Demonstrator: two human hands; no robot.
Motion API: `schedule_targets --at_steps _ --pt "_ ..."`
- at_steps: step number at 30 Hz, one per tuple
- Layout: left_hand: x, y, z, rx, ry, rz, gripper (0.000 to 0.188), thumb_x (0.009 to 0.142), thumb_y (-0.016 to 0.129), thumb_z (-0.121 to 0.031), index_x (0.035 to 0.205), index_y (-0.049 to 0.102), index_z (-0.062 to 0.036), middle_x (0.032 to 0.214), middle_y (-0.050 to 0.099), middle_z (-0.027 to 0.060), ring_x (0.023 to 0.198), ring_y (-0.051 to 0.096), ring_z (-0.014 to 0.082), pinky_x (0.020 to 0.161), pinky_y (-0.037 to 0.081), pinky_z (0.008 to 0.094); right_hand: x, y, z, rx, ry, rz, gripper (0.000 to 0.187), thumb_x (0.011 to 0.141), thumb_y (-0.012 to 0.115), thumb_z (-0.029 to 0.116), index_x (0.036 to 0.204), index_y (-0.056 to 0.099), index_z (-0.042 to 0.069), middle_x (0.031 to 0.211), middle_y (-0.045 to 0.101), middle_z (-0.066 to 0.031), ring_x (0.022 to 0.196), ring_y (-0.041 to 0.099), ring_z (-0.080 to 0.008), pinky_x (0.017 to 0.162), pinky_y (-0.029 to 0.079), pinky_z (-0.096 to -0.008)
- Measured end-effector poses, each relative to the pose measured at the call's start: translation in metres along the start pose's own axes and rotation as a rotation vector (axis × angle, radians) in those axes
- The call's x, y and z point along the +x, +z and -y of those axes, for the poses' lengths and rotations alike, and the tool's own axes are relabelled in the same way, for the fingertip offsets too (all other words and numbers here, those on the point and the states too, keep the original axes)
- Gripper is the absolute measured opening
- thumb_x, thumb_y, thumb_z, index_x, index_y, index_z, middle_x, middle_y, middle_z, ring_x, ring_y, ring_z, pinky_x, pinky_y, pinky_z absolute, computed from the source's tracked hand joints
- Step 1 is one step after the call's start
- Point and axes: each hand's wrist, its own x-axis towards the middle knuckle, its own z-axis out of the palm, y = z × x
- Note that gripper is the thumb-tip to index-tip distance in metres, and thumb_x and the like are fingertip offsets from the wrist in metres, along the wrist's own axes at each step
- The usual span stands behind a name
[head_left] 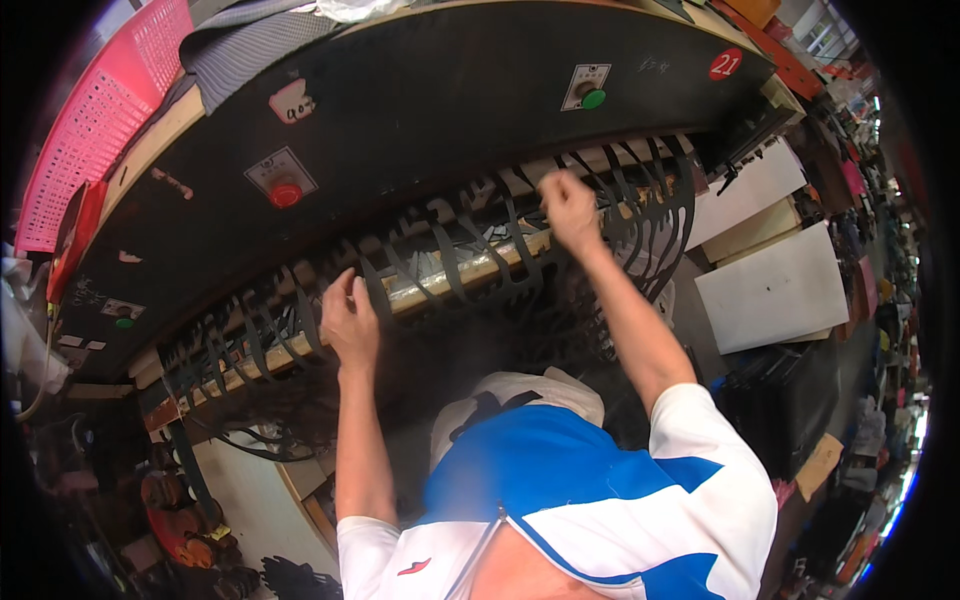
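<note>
Black cut-out strips (447,262) of sheet material hang in a row over a pale wooden edge (405,297), below the black front panel (430,110) of a machine. My left hand (350,322) is at the middle of this row, fingers bent together beside a strip; whatever is between them is hidden. Farther right and higher, my right hand (573,212) is closed close under the panel, among the strips. What it grips, if anything, cannot be made out. Behind the strips lie small grey and black pieces, partly covered.
The panel carries a red button (285,193) and a green button (593,98). A pink perforated basket (95,120) stands on top at the left, beside grey ribbed sheet (250,55). White boards (775,285) are at the right. More black strips hang in shadow below.
</note>
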Motion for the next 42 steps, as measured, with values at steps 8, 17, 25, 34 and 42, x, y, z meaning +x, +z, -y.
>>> schedule_targets --at_steps 8,17,25,34,42 --pt "-0.021 0.018 -0.017 0.309 0.073 0.075 0.03 0.104 0.071 -0.022 0.127 0.067 -0.0035 0.11 0.075 0.0183 0.104 0.071 0.0374 0.091 0.055 0.0452 -0.04 0.014 -0.023 -0.312 -0.482 0.144 0.011 0.094 0.069 0.01 0.098 0.076 0.003 0.091 0.076 -0.0135 0.09 0.073 -0.0334 0.08 0.05 -0.0452" --pt "-0.028 0.016 -0.009 0.25 -0.017 0.149 0.031 0.101 0.073 -0.021 0.125 0.065 -0.003 0.107 0.075 0.0196 0.098 0.071 0.0388 0.087 0.054 0.048 -0.051 0.011 -0.032 -0.258 -0.377 0.238 0.014 0.096 0.066 0.009 0.101 0.076 0.0 0.091 0.075 -0.0152 0.089 0.072 -0.0362 0.083 0.051 -0.0449" --pt "0.006 0.049 -0.014 0.201 -0.037 0.248 0.029 0.098 0.074 -0.013 0.124 0.064 -0.0031 0.109 0.073 0.0204 0.101 0.07 0.0416 0.088 0.051 0.0504 -0.022 0.0 -0.056 -0.306 -0.275 0.273 0.017 0.1 0.069 0.012 0.109 0.076 0.0 0.096 0.075 -0.0137 0.085 0.069 -0.0322 0.081 0.051 -0.0401" --pt "0.003 0.019 -0.022 0.091 -0.165 0.407 0.028 0.098 0.072 -0.01 0.125 0.067 -0.0034 0.114 0.074 0.0217 0.104 0.07 0.043 0.09 0.054 0.0491 0.008 0.034 -0.007 0.007 0.036 0.171 0.027 0.101 0.073 0.013 0.123 0.073 -0.002 0.093 0.07 -0.0048 0.08 0.061 -0.0108 0.075 0.053 -0.0279" --pt "0.024 -0.055 0.006 -0.096 0.016 0.272 0.026 0.103 0.06 -0.001 0.126 0.069 0.0032 0.119 0.074 0.025 0.111 0.072 0.0437 0.094 0.057 0.0465 -0.087 0.211 0.079 -0.136 -0.46 0.469 0.067 0.082 0.086 0.028 0.14 0.064 0.003 0.152 0.051 -0.0296 0.144 0.044 -0.054 0.119 0.041 -0.0579"
